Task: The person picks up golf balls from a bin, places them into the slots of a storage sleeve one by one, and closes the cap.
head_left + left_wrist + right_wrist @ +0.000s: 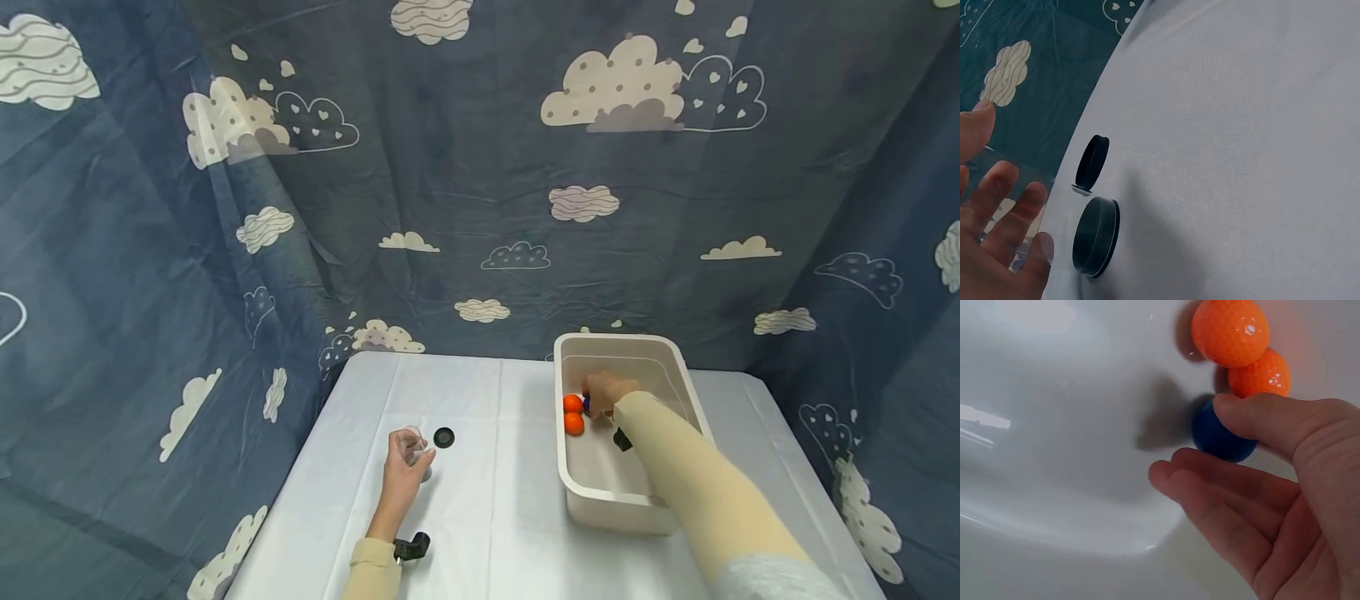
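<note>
My left hand point(405, 458) holds a clear see-through container point(411, 444) over the left part of the table, with fingers curled around its side. In the left wrist view the container is faint and mostly behind the fingers. A black round lid point(444, 437) lies just right of that hand; the left wrist view shows a thin dark disc point(1092, 164) and a thicker dark round piece point(1096, 237). Inside the white bin, my right hand point(609, 392) pinches a blue ball point(1222, 432) between thumb and fingers. Two orange golf balls point(1230, 332) sit beside it, touching each other.
The deep white bin point(562, 454) stands on the right half of the white-covered table point(498, 500). Its raised walls surround my right hand. Dark cloud-printed curtain point(480, 167) hangs behind the table and at both sides.
</note>
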